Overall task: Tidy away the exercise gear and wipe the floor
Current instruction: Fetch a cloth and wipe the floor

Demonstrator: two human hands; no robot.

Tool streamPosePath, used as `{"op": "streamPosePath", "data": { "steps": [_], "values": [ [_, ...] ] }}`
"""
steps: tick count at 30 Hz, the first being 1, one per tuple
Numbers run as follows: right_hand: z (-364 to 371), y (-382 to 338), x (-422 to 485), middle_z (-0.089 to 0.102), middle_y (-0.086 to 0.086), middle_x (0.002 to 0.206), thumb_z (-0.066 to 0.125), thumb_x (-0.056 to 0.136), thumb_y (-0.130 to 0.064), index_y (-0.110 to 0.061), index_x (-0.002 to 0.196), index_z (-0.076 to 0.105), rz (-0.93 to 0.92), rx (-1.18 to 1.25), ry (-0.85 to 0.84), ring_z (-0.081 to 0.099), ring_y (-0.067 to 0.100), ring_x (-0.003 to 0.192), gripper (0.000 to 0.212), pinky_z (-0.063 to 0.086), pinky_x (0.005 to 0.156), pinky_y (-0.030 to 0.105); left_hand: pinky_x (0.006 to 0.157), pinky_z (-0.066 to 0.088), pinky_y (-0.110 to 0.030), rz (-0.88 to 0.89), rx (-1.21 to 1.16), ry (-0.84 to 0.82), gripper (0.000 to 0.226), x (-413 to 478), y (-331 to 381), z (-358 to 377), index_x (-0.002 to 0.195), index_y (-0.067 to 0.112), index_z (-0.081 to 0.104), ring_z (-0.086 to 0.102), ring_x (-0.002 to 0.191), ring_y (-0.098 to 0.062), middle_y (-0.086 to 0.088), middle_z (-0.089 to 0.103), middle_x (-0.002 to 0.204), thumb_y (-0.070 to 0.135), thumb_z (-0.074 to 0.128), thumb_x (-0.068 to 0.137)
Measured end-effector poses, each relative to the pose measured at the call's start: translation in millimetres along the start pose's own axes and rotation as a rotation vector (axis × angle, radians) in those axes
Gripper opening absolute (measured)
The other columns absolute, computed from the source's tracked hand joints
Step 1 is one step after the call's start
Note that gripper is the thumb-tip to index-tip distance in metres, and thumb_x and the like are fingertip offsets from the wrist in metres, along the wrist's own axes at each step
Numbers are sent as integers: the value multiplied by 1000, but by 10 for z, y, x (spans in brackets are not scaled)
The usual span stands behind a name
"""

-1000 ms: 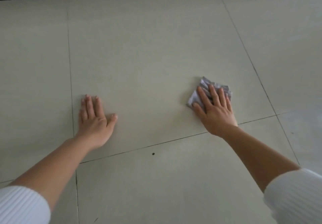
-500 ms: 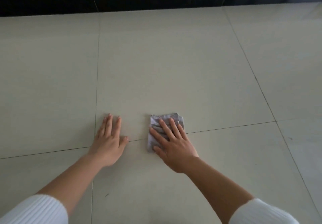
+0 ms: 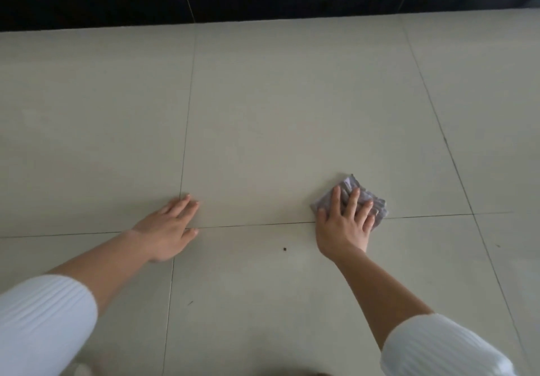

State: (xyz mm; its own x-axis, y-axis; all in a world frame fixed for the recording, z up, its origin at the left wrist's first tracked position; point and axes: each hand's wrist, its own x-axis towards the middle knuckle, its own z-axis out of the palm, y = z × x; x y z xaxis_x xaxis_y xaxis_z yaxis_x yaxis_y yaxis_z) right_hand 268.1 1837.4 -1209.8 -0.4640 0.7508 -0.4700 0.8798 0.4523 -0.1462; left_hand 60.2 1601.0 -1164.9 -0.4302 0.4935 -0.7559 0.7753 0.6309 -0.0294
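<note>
Cloth (image 3: 350,184) has swept back right under your spread right hand (image 3: 343,229), left hand (image 3: 166,229) braced flat on the floor (image 3: 292,112), so you're mid-wipe.

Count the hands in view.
2. The left hand lies flat on the floor, over a tile joint, left of centre. The right hand presses the cloth, right of centre. None hidden.

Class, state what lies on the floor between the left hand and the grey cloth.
Head view: between left hand and cloth, bare tile, one grout line, a dark speck nearer the person.
</note>
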Motion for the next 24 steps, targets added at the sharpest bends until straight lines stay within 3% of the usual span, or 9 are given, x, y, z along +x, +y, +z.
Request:
{"op": "streamPosePath", "data": {
  "steps": [4,6,9,11,13,17,19,22,24],
  "values": [
    [510,-591,-543,-14,9,159,4,89,-49,-36,152,3,-444,-72,-5,-14,43,143,64,-20,111,47,118,-2,-29,46,20,49,69,28,-96,29,148,19,-17,-14,145,-17,-4,-24,155,46,23,99],
    [631,-797,-671,-23,3,155,7,90,-48,-39,151,2,-647,-121,-31,-21,39,142,61,-21,110,44,119,-1,-31,16,43,95,68,88,-260,-10,149,21,-14,-13,146,-19,-5,-26,155,47,23,99],
    [549,-799,-372,-21,-2,155,7,92,-54,-42,150,2,-820,-210,12,-22,30,143,60,-22,111,38,118,1,-34,-32,22,129,69,197,-477,-24,149,21,-14,-13,145,-22,-9,-27,154,49,23,98],
    [388,-710,-31,-14,-1,159,-5,87,-63,-43,149,1,-720,-274,92,-17,30,145,66,-18,114,39,118,0,-33,-23,4,132,70,225,-586,44,148,21,-16,-15,145,-22,-10,-28,153,50,24,98],
    [221,-643,257,-21,2,159,-17,82,-67,-42,149,-8,-508,-287,63,-21,33,144,72,-16,114,44,119,-2,-32,2,17,151,71,231,-730,117,147,21,-18,-15,145,-21,-10,-26,154,50,24,97],
    [45,-913,386,-28,3,156,10,98,-54,-40,149,-15,-170,-140,-49,-25,37,142,58,-15,116,49,118,-4,-34,30,25,187,77,244,-1034,200,144,25,-25,-22,143,-21,-7,-35,149,58,24,94],
    [147,-1242,274,-30,7,155,11,99,-52,-38,149,-15,-207,-144,-55,-26,41,140,58,-18,112,52,118,-6,-35,50,0,203,81,272,-1124,235,142,24,-28,-27,141,-19,-5,-41,143,63,22,92],
    [565,-1796,-82,-31,8,152,7,98,-52,-38,150,-7,-489,-185,6,-22,44,140,56,-22,109,52,117,-8,-34,91,-14,253,90,323,-1257,279,141,20,-29,-29,139,-19,-7,-41,143,76,-6,75],
    [845,-2067,-414,6,14,159,12,98,-48,-34,149,24,-712,-205,73,3,47,141,54,-4,113,55,116,-8,-33,87,-35,283,97,360,-1380,290,143,17,-25,-26,141,-20,-9,-38,145,73,-15,65]
  ]
}}
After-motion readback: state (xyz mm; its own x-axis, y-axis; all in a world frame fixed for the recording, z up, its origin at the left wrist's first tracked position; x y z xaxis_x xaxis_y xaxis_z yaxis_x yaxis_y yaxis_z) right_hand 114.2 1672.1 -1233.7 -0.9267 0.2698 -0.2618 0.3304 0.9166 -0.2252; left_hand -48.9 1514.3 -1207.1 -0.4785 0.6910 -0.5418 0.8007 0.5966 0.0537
